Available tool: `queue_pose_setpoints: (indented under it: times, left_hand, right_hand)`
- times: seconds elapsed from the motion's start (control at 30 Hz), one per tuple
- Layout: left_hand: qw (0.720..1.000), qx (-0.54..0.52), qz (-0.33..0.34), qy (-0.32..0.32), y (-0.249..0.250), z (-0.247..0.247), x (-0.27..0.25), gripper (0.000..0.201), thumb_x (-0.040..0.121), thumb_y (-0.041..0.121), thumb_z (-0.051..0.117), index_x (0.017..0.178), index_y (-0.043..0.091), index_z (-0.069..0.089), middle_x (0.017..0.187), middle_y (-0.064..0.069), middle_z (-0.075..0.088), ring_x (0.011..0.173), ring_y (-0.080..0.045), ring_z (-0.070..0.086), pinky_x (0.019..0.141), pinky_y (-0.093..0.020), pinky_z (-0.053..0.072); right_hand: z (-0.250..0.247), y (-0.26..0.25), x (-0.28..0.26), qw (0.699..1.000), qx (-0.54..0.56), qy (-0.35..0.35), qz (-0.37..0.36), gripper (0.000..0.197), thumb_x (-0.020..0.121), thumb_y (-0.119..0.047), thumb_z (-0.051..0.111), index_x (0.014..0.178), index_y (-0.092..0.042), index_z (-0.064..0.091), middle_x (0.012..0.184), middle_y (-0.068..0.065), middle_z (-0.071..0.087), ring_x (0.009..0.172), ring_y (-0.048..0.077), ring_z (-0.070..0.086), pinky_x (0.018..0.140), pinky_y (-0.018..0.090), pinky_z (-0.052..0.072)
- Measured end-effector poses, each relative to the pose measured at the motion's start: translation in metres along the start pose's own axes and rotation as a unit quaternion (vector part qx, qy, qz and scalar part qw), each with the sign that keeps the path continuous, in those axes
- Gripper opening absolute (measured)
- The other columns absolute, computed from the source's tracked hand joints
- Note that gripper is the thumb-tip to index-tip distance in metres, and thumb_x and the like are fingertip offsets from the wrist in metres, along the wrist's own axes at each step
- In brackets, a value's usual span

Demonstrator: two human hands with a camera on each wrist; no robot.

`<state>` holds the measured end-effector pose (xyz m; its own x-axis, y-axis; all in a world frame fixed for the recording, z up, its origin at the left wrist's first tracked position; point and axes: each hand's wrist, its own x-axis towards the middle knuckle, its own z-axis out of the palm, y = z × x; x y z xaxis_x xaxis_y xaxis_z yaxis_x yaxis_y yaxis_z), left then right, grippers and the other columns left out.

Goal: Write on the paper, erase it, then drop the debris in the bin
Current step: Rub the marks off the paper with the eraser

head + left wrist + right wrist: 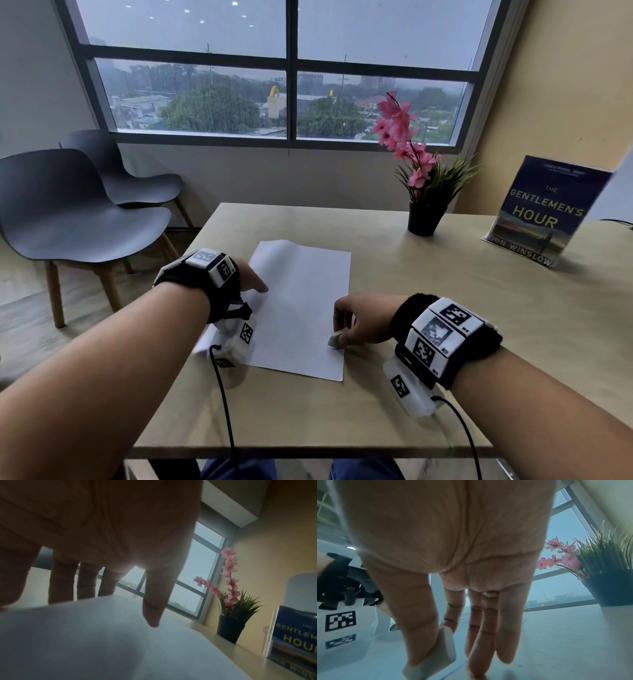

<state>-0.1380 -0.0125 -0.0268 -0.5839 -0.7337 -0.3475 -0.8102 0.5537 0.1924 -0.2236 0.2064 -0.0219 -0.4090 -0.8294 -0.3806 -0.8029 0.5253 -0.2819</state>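
Note:
A white sheet of paper [301, 308] lies on the wooden table [445, 325], its far left corner slightly curled up. My left hand [251, 279] rests flat on the paper's left edge, fingers straight [154, 599], holding it down. My right hand [346, 322] pinches a small white eraser [335, 340] between thumb and fingers and sets it on the paper near its right edge. In the right wrist view the eraser [436, 654] sits under the thumb, touching the sheet. I see no writing on the paper. No bin or pencil is in view.
A black pot with pink flowers [423, 192] stands at the back of the table. A book [544, 212] stands upright at the back right. Two grey chairs [78, 205] stand left of the table. Cables hang from both wrist cameras.

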Motion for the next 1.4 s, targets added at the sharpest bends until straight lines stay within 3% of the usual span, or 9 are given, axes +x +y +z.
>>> queue_pose_setpoints:
  times: [0.2, 0.4, 0.5, 0.77, 0.9, 1.0, 1.1, 1.3, 1.4]
  left_hand:
    - [0.992, -0.087, 0.001, 0.091, 0.008, -0.018, -0.004, 0.074, 0.081, 0.043, 0.069, 0.134, -0.001, 0.041, 0.130, -0.018, 0.054, 0.119, -0.032, 0.052, 0.094, -0.033, 0.043]
    - [0.992, -0.044, 0.053, 0.104, 0.001, -0.029, -0.012, 0.055, 0.078, 0.010, 0.066, 0.130, 0.004, 0.051, 0.122, -0.015, 0.060, 0.115, -0.031, 0.056, 0.096, -0.033, 0.048]
    - [0.976, -0.129, 0.111, 0.136, -0.004, -0.024, -0.016, 0.033, 0.082, 0.000, 0.052, 0.110, 0.009, 0.065, 0.101, -0.013, 0.067, 0.095, -0.030, 0.062, 0.076, -0.026, 0.047]
    - [0.855, -0.459, 0.167, 0.171, -0.024, -0.042, -0.025, 0.030, 0.084, -0.007, 0.053, 0.074, 0.021, 0.056, 0.072, -0.007, 0.060, 0.059, -0.023, 0.055, 0.063, -0.029, 0.047]
    - [0.779, -0.573, 0.209, 0.147, -0.022, -0.039, -0.032, 0.030, 0.085, -0.013, 0.051, 0.074, 0.015, 0.052, 0.069, -0.007, 0.065, 0.044, -0.009, 0.061, 0.049, -0.019, 0.050]
    - [0.749, -0.604, 0.234, 0.139, -0.022, -0.033, -0.036, 0.032, 0.088, -0.013, 0.046, 0.077, 0.015, 0.054, 0.061, 0.003, 0.070, 0.045, -0.003, 0.063, 0.049, -0.020, 0.049]
    - [0.728, -0.612, 0.271, 0.150, -0.022, -0.028, -0.041, 0.035, 0.089, -0.012, 0.044, 0.079, 0.019, 0.057, 0.069, 0.006, 0.068, 0.050, -0.004, 0.060, 0.050, -0.019, 0.046]
    - [0.741, -0.574, 0.283, 0.204, -0.023, -0.029, -0.043, 0.035, 0.093, -0.007, 0.046, 0.080, 0.023, 0.058, 0.084, 0.001, 0.067, 0.071, -0.012, 0.062, 0.066, -0.026, 0.049]
    - [0.791, -0.500, 0.262, 0.236, -0.029, -0.032, -0.039, 0.030, 0.092, 0.000, 0.054, 0.077, 0.025, 0.062, 0.078, 0.002, 0.067, 0.069, -0.018, 0.060, 0.065, -0.015, 0.049]
  right_hand:
    - [0.000, 0.003, -0.002, 1.000, 0.003, 0.006, 0.007, 0.025, 0.085, -0.043, 0.067, 0.095, -0.024, 0.055, 0.100, -0.008, 0.058, 0.088, 0.013, 0.054, 0.059, 0.017, 0.037]
    - [-0.001, 0.002, -0.001, 1.000, 0.006, 0.017, 0.012, 0.032, 0.086, -0.040, 0.067, 0.109, -0.019, 0.060, 0.110, -0.003, 0.064, 0.089, 0.013, 0.054, 0.070, 0.024, 0.042]
    - [-0.002, 0.004, -0.001, 0.999, 0.014, 0.043, 0.016, 0.030, 0.087, -0.039, 0.066, 0.108, -0.019, 0.060, 0.104, -0.003, 0.063, 0.088, 0.014, 0.054, 0.071, 0.025, 0.041]
    - [-0.019, 0.034, 0.004, 0.954, 0.191, 0.224, 0.049, 0.028, 0.086, -0.036, 0.068, 0.103, -0.015, 0.069, 0.087, 0.000, 0.064, 0.082, 0.016, 0.059, 0.071, 0.025, 0.045]
    - [-0.034, 0.030, 0.004, 0.904, 0.312, 0.291, -0.002, 0.016, 0.084, -0.037, 0.071, 0.090, -0.022, 0.066, 0.097, 0.001, 0.064, 0.058, -0.003, 0.050, 0.055, 0.016, 0.036]
    - [-0.047, 0.018, 0.002, 0.856, 0.390, 0.335, -0.063, 0.009, 0.084, -0.032, 0.071, 0.087, -0.025, 0.065, 0.095, -0.004, 0.068, 0.069, -0.004, 0.059, 0.075, 0.022, 0.046]
    - [-0.060, 0.005, 0.002, 0.797, 0.445, 0.392, -0.117, 0.010, 0.089, -0.016, 0.066, 0.084, -0.024, 0.061, 0.091, 0.000, 0.069, 0.086, 0.018, 0.064, 0.096, 0.041, 0.050]
    - [-0.074, 0.002, 0.004, 0.769, 0.394, 0.490, -0.111, 0.008, 0.083, -0.038, 0.067, 0.081, -0.034, 0.061, 0.084, -0.007, 0.069, 0.086, 0.021, 0.068, 0.090, 0.049, 0.052]
    - [-0.074, 0.006, 0.004, 0.774, 0.385, 0.492, -0.105, 0.010, 0.087, -0.030, 0.067, 0.082, -0.033, 0.060, 0.082, -0.010, 0.065, 0.081, 0.017, 0.064, 0.089, 0.050, 0.052]
